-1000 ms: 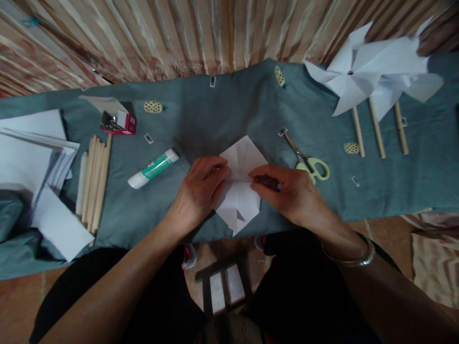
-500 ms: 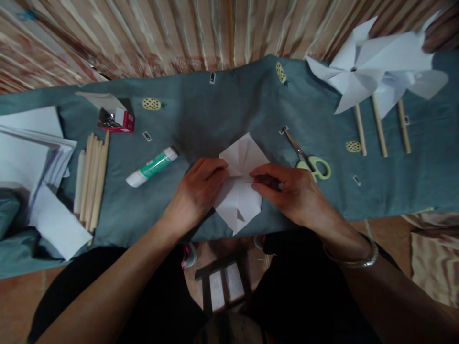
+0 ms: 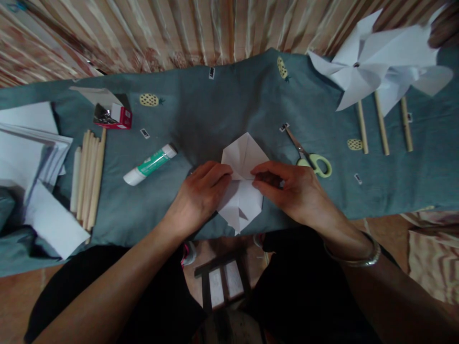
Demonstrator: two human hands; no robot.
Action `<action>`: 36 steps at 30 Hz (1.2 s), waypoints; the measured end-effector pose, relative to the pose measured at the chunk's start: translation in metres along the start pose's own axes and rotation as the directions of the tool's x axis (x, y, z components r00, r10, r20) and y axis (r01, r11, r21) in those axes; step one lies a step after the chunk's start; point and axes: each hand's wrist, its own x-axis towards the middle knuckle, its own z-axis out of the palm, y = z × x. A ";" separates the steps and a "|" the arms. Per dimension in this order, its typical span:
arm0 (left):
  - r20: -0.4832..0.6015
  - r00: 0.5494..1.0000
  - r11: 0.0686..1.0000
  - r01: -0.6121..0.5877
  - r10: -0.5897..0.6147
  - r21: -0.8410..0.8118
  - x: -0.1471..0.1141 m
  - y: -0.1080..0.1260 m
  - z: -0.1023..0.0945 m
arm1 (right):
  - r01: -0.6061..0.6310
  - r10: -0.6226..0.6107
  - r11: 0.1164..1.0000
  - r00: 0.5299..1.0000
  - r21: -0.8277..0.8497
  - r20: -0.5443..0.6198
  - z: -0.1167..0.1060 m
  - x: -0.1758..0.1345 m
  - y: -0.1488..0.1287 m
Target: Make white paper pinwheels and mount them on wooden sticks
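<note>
A folded white paper with several creases lies near the table's front edge, between my two hands. My left hand pinches its left side near the middle, thumb and forefinger closed. On the opposite side my right hand grips the paper with thumb and index fingertip. Just beyond the right hand, green-handled scissors lie with their blades pointing away. A glue stick with a green label rests on the cloth left of my left hand.
Several wooden sticks lie at left, beside stacked white paper sheets. A small red box stands open behind them. Paper pinwheels on sticks lie at far right, near another person's hand. A green cloth covers the table.
My left hand has shifted slightly right along the paper. My right hand keeps its pinch almost in place. The whole view has drifted a little.
</note>
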 end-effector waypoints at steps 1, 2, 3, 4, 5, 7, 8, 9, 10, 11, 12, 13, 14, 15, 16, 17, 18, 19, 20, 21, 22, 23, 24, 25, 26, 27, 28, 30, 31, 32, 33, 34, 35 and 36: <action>0.008 1.000 1.000 -0.011 0.011 0.011 0.001 0.001 0.000 | -0.010 0.010 1.000 1.000 -0.003 -0.008 0.000 0.000 -0.001; 0.013 1.000 1.000 -0.020 0.020 0.021 0.001 0.001 -0.001 | -0.020 0.020 1.000 1.000 -0.007 -0.014 0.000 0.000 -0.001; 0.018 0.999 0.999 -0.029 0.028 0.030 0.002 0.002 -0.002 | -0.026 0.026 1.000 0.999 -0.012 -0.020 -0.001 0.001 -0.002; 0.018 0.999 0.999 -0.037 0.036 0.037 0.002 0.003 -0.002 | -0.031 0.030 0.999 0.999 -0.017 -0.022 0.000 0.001 -0.002; 0.015 0.999 0.998 -0.043 0.043 0.042 0.003 0.003 -0.003 | -0.032 0.031 0.999 0.999 -0.023 -0.025 0.000 0.001 -0.003; 0.009 0.998 0.998 -0.056 0.056 0.039 0.003 0.003 -0.003 | -0.028 0.028 0.999 0.999 -0.034 -0.026 0.001 0.001 -0.003; 0.006 0.998 0.998 -0.060 0.060 0.032 0.003 0.004 -0.003 | -0.026 0.025 0.999 0.999 -0.041 -0.027 0.001 0.002 -0.003; 0.008 0.998 0.998 -0.063 0.062 0.026 0.003 0.004 -0.003 | -0.026 0.025 0.998 0.999 -0.049 -0.028 0.001 0.002 -0.003; 0.013 0.998 0.998 -0.061 0.061 0.022 0.003 0.004 -0.003 | -0.027 0.025 0.998 0.999 -0.059 -0.029 0.002 0.002 -0.003; 0.020 0.998 0.998 -0.058 0.058 0.018 0.003 0.004 -0.003 | -0.025 0.023 0.997 0.999 -0.071 -0.027 0.002 0.003 -0.003; 0.024 0.998 0.998 -0.056 0.056 0.015 0.002 0.004 -0.003 | -0.022 0.020 0.996 0.999 -0.083 -0.025 0.002 0.003 -0.003; 0.025 0.998 0.998 -0.055 0.054 0.014 0.002 0.004 -0.003 | -0.017 0.015 0.995 1.000 -0.095 -0.021 0.002 0.003 -0.004; 0.024 0.998 0.998 -0.053 0.053 0.016 0.002 0.003 -0.003 | -0.008 0.007 0.994 1.000 -0.107 -0.017 0.002 0.003 -0.004; 0.021 0.998 0.998 -0.052 0.052 0.018 0.002 0.003 -0.003 | 0.001 -0.003 0.993 1.000 -0.118 -0.013 0.002 0.004 -0.004; 0.017 0.998 0.998 -0.053 0.053 0.022 0.002 0.003 -0.002 | 0.010 -0.011 0.991 1.000 -0.130 -0.011 0.003 0.004 -0.005; 0.015 0.998 0.998 -0.056 0.055 0.025 0.002 0.002 -0.002 | 0.017 -0.018 0.990 1.000 -0.141 -0.010 0.003 0.004 -0.005; 0.013 0.998 0.998 -0.058 0.057 0.028 0.001 0.002 -0.002 | 0.022 -0.024 0.988 1.000 -0.151 -0.009 0.003 0.004 -0.006; 0.013 0.998 0.998 -0.058 0.058 0.031 0.001 0.002 -0.001 | 0.026 -0.028 0.987 1.000 -0.159 -0.008 0.003 0.005 -0.007; 0.013 0.998 0.998 -0.058 0.058 0.032 0.001 0.001 -0.001 | 0.030 -0.032 0.985 0.999 -0.167 -0.005 0.004 0.005 -0.007; 0.015 0.998 0.998 -0.057 0.057 0.032 0.001 0.001 -0.001 | 0.036 -0.038 0.984 0.999 -0.176 -0.005 0.004 0.005 -0.008; 0.018 0.998 0.998 -0.054 0.054 0.032 0.001 0.001 -0.001 | 0.044 -0.046 0.981 0.999 -0.187 -0.005 0.004 0.005 -0.008; 0.018 0.999 0.998 -0.051 0.050 0.033 0.001 0.002 -0.001 | 0.051 -0.053 0.979 0.999 -0.200 -0.003 0.005 0.005 -0.009; 0.021 0.999 0.998 -0.048 0.048 0.035 0.001 0.002 -0.001 | 0.058 -0.060 0.975 0.998 -0.215 -0.001 0.005 0.005 -0.009; 0.024 0.999 0.998 -0.048 0.047 0.037 0.001 0.002 -0.001 | 0.065 -0.067 0.971 0.998 -0.231 0.000 0.005 0.005 -0.009; 0.025 0.999 0.998 -0.048 0.047 0.040 0.001 0.002 -0.001 | 0.072 -0.075 0.966 0.997 -0.247 -0.001 0.006 0.005 -0.009; 0.027 0.999 0.998 -0.047 0.046 0.042 0.001 0.002 -0.002 | 0.082 -0.085 0.961 0.996 -0.262 -0.002 0.006 0.004 -0.008; 0.032 0.998 0.998 -0.046 0.045 0.044 0.001 0.002 -0.002 | 0.093 -0.097 0.957 0.995 -0.276 0.000 0.007 0.004 -0.007; 0.041 0.998 0.998 -0.045 0.043 0.046 0.001 0.002 -0.002 | 0.116 -0.121 0.946 0.993 -0.302 0.003 0.008 0.004 -0.006; 0.044 0.998 0.998 -0.045 0.043 0.048 0.001 0.002 -0.002 | 0.122 -0.127 0.941 0.992 -0.316 0.005 0.009 0.003 -0.006; 0.046 0.998 0.998 -0.045 0.043 0.051 0.001 0.002 -0.002 | 0.126 -0.130 0.936 0.992 -0.329 0.010 0.009 0.003 -0.006; 0.046 0.998 0.998 -0.046 0.043 0.054 0.002 0.002 -0.002 | 0.127 -0.132 0.931 0.991 -0.343 0.011 0.010 0.003 -0.006; 0.043 0.998 0.997 -0.046 0.044 0.054 0.002 0.003 -0.002 | 0.131 -0.136 0.926 0.991 -0.355 0.011 0.010 0.003 -0.006; 0.040 0.998 0.998 -0.046 0.044 0.052 0.002 0.003 -0.002 | 0.135 -0.142 0.921 0.990 -0.365 0.009 0.010 0.003 -0.006; 0.036 0.998 0.998 -0.045 0.043 0.050 0.002 0.003 -0.002 | 0.142 -0.149 0.917 0.989 -0.372 0.010 0.011 0.003 -0.006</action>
